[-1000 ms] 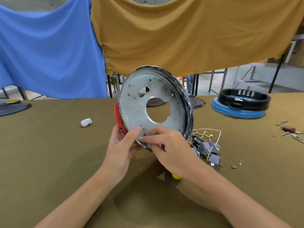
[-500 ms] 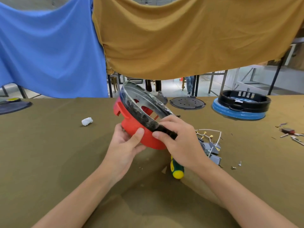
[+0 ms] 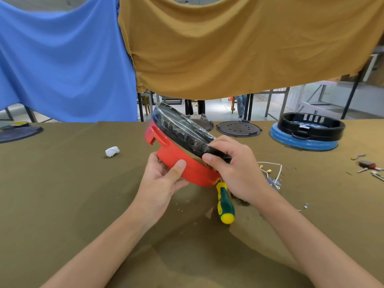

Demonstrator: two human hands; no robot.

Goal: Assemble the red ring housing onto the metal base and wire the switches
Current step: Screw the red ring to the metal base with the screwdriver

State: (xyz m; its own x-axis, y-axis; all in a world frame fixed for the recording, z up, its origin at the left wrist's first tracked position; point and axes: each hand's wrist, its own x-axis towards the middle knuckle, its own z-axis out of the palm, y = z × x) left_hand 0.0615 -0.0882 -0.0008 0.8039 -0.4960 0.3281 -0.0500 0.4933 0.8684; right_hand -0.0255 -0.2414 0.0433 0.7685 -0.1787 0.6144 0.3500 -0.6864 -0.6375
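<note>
Head view: both hands are holding the assembly tilted above the table (image 3: 62, 194), the red ring (image 3: 187, 165) lying under the film-wrapped metal base (image 3: 180, 129). The left hand (image 3: 162, 179) is clamping the ring's near wall, thumb pressing on the outside and fingers curling beneath; the right hand (image 3: 234, 167) is pinching the base's dark rim at its lower right edge. Judging by how closely the two parts are sitting together, the ring is appearing mated to the base, though whether any fasteners are in cannot be told. The wiring is looking untouched: the switches (image 3: 272, 181) and their white wire (image 3: 272, 165) are lying loose on the table just beside the right hand, apart from the assembly. A screwdriver (image 3: 225, 202) is resting near the right wrist, its tip hiding under the ring. Far right, a black ring (image 3: 311, 126) is sitting on a blue disc (image 3: 301, 142); what it is holding cannot be made out. A white wad (image 3: 112, 151) is lying to the left
</note>
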